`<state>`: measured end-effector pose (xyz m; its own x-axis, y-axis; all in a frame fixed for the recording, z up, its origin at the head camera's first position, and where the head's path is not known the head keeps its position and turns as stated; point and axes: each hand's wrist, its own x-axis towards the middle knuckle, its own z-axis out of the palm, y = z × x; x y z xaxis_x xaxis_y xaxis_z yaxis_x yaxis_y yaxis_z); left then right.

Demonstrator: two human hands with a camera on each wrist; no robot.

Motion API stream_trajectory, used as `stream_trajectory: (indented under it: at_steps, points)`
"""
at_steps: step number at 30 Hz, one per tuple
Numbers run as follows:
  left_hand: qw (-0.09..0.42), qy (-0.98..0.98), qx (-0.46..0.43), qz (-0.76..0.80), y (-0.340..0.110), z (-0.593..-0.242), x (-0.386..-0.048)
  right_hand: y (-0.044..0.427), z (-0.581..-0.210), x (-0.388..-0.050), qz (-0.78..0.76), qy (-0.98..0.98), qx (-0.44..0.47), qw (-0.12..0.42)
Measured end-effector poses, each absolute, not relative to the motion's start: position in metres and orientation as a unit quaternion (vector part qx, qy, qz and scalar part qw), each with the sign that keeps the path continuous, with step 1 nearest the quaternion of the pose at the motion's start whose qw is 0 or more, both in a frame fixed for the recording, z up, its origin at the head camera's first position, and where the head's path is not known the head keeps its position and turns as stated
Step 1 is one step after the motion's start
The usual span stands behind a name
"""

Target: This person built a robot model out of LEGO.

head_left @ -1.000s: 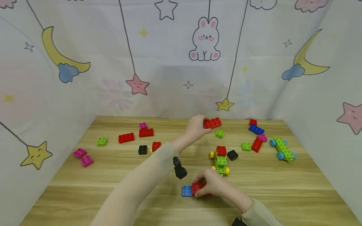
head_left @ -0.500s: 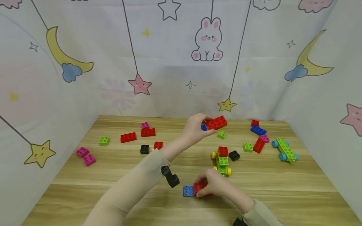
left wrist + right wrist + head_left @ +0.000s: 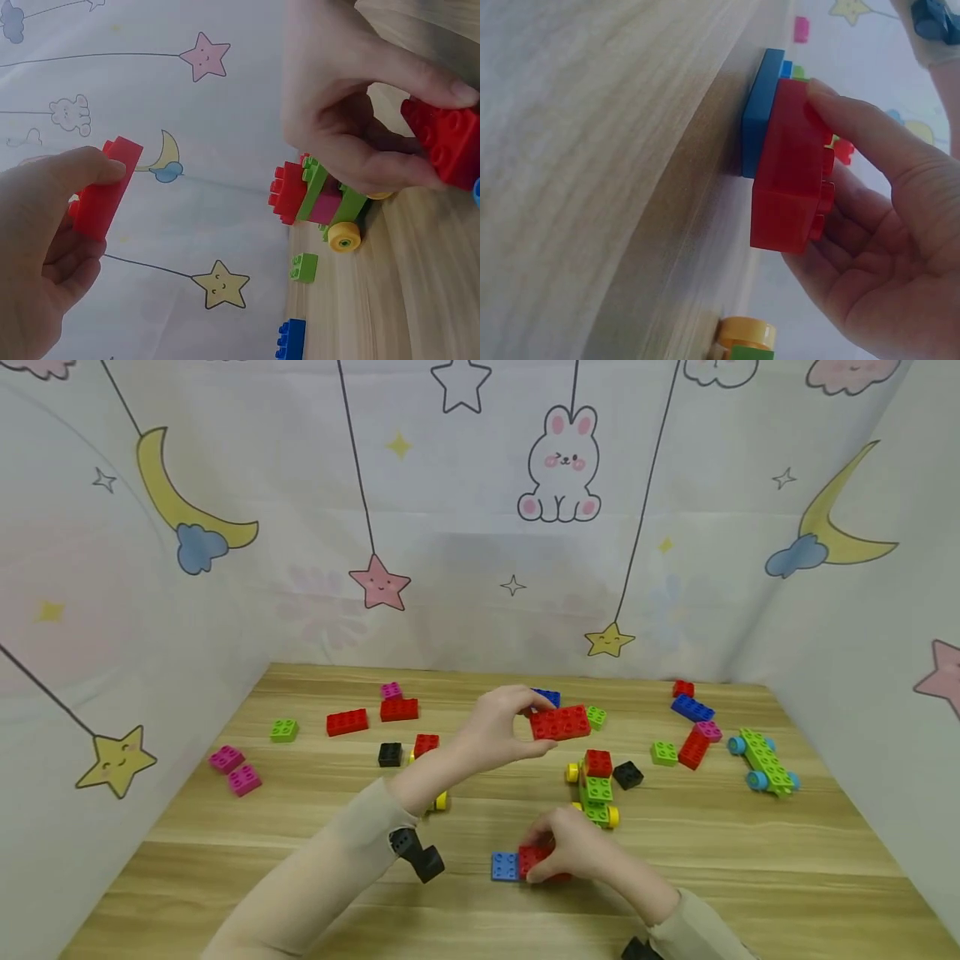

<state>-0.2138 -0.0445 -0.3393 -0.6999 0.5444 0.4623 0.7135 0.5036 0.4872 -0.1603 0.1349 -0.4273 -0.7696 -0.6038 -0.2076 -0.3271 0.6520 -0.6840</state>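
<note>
A long red brick (image 3: 560,722) is pinched between the thumb and fingers of my left hand (image 3: 497,731), raised over the middle of the table. Lower down, my right hand (image 3: 573,847) grips a second red brick (image 3: 787,165) by its sides. That brick sits on a flat blue plate (image 3: 761,116), offset so that one end of the plate shows its studs and the brick overhangs the other. Part of this brick is hidden by the right hand in the head view. In the left wrist view, the left-hand brick (image 3: 109,191) is apart from everything else.
A wheeled green-and-red brick vehicle (image 3: 596,789) stands just beyond the right hand. Another with yellow wheels (image 3: 437,802) is partly behind the left forearm. A green base with blue wheels (image 3: 763,762) lies at right. Several loose bricks are scattered leftward, such as a pink brick (image 3: 244,780).
My left hand has come nearer with the red brick, uncovering a blue brick behind it. The right hand keeps its grip in place. The head view has turned slightly left.
</note>
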Motion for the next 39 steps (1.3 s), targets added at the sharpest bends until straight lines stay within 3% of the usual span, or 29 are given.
stream_trajectory:
  at_steps: [20,39]
  points:
    - [0.053,-0.855,-0.384,-0.344,-0.090,-0.380,-0.188,0.135,-0.434,-0.163,-0.330,0.881,-0.264,0.211]
    - [-0.099,-0.871,-0.367,-0.311,-0.105,-0.410,-0.166,0.136,-0.434,-0.161,-0.334,0.882,-0.265,0.200]
